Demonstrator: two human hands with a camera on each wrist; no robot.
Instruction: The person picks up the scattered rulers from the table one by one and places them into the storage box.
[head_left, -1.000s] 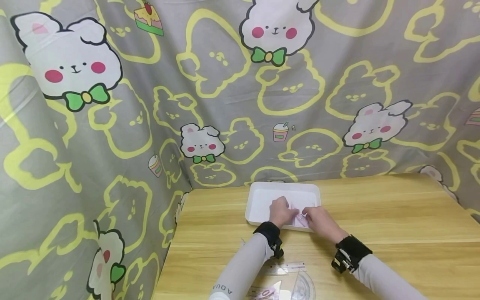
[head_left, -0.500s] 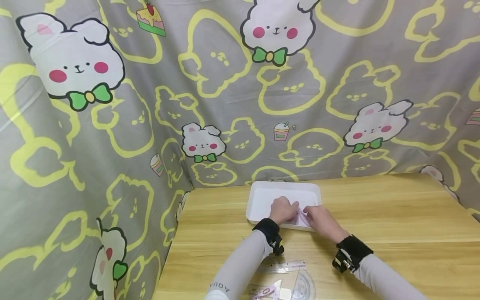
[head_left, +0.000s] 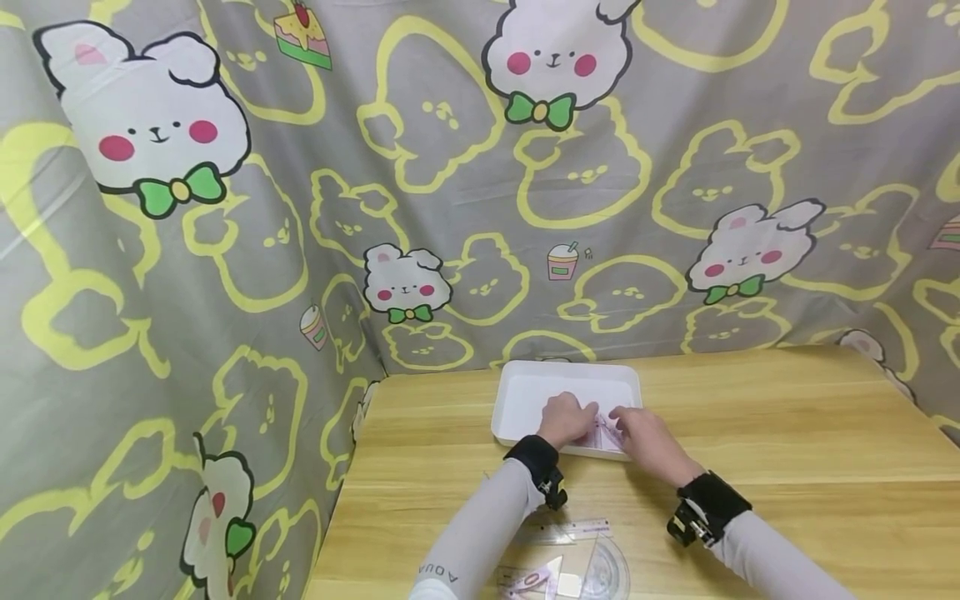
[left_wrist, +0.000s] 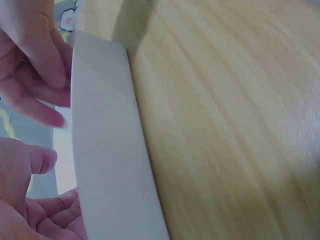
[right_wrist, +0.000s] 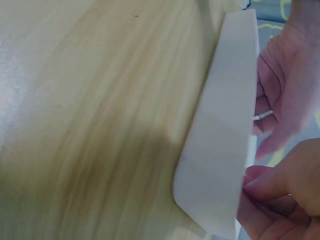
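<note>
A small pink-and-clear plastic piece (head_left: 602, 435) lies at the near edge of a white tray (head_left: 525, 400), caught between the two hands. The left hand (head_left: 566, 421) curls its fingers over the piece's left side and pinches it; the right hand (head_left: 637, 432) meets it from the right, fingertips closed on the same piece. Both hands reach over the tray's near wall, and the wrist views show that wall (left_wrist: 107, 150) close up, with fingers (left_wrist: 37, 100) bent just beyond it; the piece itself is mostly hidden there.

The tray sits on a light wooden table (head_left: 787, 433), near its back edge and left of the middle. Closer to the person, below the left sleeve (head_left: 480, 533), lie clear drawing tools: a ruler (head_left: 577, 530), a protractor (head_left: 607, 575) and a set square (head_left: 536, 579). A black band (head_left: 708, 500) wraps the right wrist. A grey curtain printed with rabbits (head_left: 450, 167) hangs behind and to the left of the table.
</note>
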